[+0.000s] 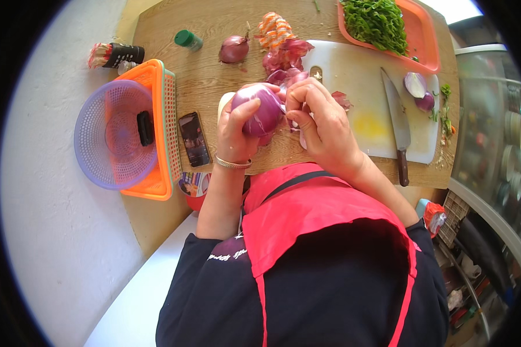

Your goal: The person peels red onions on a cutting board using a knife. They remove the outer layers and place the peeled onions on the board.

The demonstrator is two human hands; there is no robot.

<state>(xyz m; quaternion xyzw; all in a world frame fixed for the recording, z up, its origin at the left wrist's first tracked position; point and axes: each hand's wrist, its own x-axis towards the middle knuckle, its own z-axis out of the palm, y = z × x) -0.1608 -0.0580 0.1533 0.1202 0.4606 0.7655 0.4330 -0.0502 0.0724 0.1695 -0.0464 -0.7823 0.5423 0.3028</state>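
Note:
My left hand (239, 119) holds a large, shiny red onion (264, 113) above the wooden table. At the onion's right side, the thumb and fingers of my right hand (323, 119) pinch a bit of its skin or root end. Papery red onion skins (286, 56) lie heaped just beyond my hands. Farther back is an unpeeled red onion (234, 49). To the right, a kitchen knife (397, 117) lies on the white cutting board (360, 82), its handle over the near edge. Right of the blade are a halved onion (415, 85) and another onion piece (424, 102).
Stacked plastic baskets (160, 130) and a purple colander (91, 134) stand at the left, beside a smartphone (194, 139). A green-capped jar (188, 40) is farther back. A coral tray (421, 39) of chopped greens (375, 26) overlaps the board's far right. A glass cabinet (482, 130) borders the table.

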